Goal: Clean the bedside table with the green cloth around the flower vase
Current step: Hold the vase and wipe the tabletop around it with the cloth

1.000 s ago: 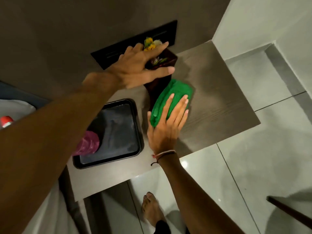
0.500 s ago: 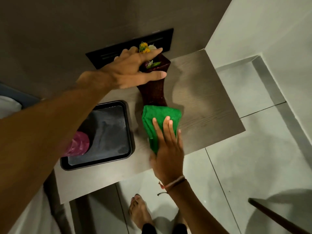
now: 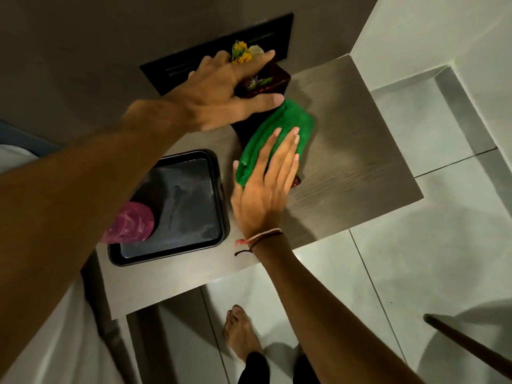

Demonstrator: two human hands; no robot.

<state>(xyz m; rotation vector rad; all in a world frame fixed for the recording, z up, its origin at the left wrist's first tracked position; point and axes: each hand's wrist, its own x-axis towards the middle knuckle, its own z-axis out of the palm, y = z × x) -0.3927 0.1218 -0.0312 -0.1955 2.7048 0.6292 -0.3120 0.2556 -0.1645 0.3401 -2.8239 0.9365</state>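
A dark red flower vase with yellow flowers stands at the back of the grey wooden bedside table. My left hand grips the vase's top from the left and holds it tilted. A folded green cloth lies on the tabletop against the vase's right side. My right hand presses flat on the cloth, fingers pointing towards the wall. The vase's lower part is hidden behind the cloth and my hands.
A black tray with a pink object sits on the table's left half. A black wall panel is behind the vase. White floor tiles lie to the right, my bare foot below the table edge, a dark stick at lower right.
My right hand pulled the green cloth to the front of the vase, then pushed it back up along the vase's right side. My left hand kept hold of the vase.
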